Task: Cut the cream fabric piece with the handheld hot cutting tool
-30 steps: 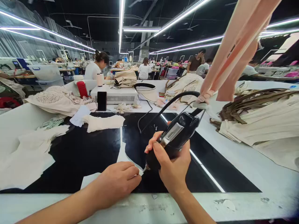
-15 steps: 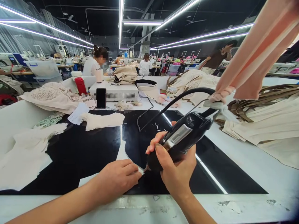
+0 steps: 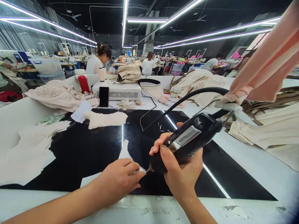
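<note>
My right hand (image 3: 182,168) is wrapped round a black handheld tool (image 3: 187,140) with a silver plate on its side. The tool tilts down to the left, and its narrow tip lies just beside the fingertips of my left hand (image 3: 123,179). Those fingers are pressed together on a small white fabric piece (image 3: 125,151) over the glossy black board (image 3: 93,149); part of the piece is hidden under the hand. Another white piece (image 3: 90,179) shows beside my left wrist. A black cable runs from the tool's upper end, near a knotted pink cloth (image 3: 261,71).
White fabric pieces (image 3: 30,152) lie at the left, and a folded white strip (image 3: 107,119) farther back. Behind the board stand a phone (image 3: 104,96), a white box (image 3: 123,91) and a red bottle (image 3: 83,83). Cream fabric stacks (image 3: 275,124) are at the right. People sit beyond.
The view has shifted slightly, so the table items appear a little displaced. Both hands keep their holds, with the tool tip still beside my left fingertips.
</note>
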The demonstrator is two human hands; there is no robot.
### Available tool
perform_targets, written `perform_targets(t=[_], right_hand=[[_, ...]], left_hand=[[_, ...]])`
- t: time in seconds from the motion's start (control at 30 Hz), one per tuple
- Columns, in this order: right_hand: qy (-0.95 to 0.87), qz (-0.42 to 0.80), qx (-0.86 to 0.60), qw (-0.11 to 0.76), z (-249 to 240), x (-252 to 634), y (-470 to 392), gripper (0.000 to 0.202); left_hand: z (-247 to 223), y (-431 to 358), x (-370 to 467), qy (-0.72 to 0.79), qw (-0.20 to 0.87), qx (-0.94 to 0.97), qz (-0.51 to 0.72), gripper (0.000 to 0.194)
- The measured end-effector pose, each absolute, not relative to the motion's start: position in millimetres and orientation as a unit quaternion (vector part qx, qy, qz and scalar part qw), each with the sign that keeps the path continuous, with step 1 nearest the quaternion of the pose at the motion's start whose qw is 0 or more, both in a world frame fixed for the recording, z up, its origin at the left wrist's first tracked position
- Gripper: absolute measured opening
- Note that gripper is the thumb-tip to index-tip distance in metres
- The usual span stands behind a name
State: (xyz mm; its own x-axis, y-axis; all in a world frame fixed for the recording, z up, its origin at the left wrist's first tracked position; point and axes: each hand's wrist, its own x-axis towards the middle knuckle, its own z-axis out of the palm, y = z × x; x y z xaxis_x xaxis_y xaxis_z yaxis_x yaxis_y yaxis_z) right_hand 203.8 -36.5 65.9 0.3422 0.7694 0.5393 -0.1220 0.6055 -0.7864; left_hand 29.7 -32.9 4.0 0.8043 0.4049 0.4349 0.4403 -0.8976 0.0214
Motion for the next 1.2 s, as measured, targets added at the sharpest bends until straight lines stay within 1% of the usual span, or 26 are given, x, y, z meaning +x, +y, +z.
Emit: perform_targets(t=[0.1,0.33,0.5,0.67,0.73,0.87,1.07,1.2], right_hand=[[-0.498,0.298,-0.326,0.746,66.5,204.3,-36.2,0.033],[-0.489,0.293,-0.326,0.754,67.8,202.5,-32.7,0.028],[-0.495,0.293,-0.328,0.749,66.3,201.5,-34.1,0.031],[-0.496,0.304,-0.329,0.744,66.5,202.1,-35.5,0.030],[-0.498,0.310,-0.328,0.741,66.1,202.4,-35.5,0.034],[-0.501,0.303,-0.321,0.744,64.9,202.8,-36.4,0.048],[-0.497,0.308,-0.321,0.745,67.3,201.9,-31.7,0.051],[-0.488,0.305,-0.318,0.753,68.7,198.1,-24.3,0.054]], left_hand=[[5.3,-34.5,30.1,-0.227,0.026,-0.948,-0.220,0.034],[3.0,-35.9,27.7,-0.240,-0.011,-0.946,-0.215,0.033],[3.4,-37.0,25.5,-0.258,-0.010,-0.943,-0.209,0.036],[3.3,-36.5,21.2,-0.271,-0.007,-0.938,-0.216,0.037],[2.5,-36.5,19.9,-0.270,-0.006,-0.937,-0.221,0.037],[2.0,-37.7,18.7,-0.270,-0.004,-0.935,-0.229,0.037],[3.6,-38.6,19.4,-0.276,-0.013,-0.937,-0.215,0.041],[2.9,-39.4,19.4,-0.278,-0.029,-0.936,-0.213,0.039]])
